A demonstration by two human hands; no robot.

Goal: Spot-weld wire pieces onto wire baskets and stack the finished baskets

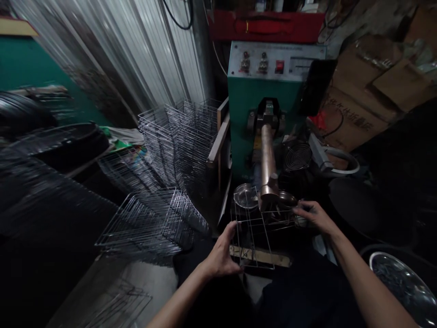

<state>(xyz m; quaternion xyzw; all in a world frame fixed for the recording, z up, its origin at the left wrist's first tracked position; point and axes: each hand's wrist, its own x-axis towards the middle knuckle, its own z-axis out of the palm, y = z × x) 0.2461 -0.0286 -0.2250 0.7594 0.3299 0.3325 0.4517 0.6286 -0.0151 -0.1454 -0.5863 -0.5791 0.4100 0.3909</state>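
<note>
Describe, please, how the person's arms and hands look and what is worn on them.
The left hand and right hand are bare: no gloves, and no ring or watch that I can make out. The left forearm and right forearm are bare too, with no sleeve in view.

Two hands [222, 256] [313, 215], one wire basket [254, 237], one green machine [244, 105], one fan [296, 157].
</note>
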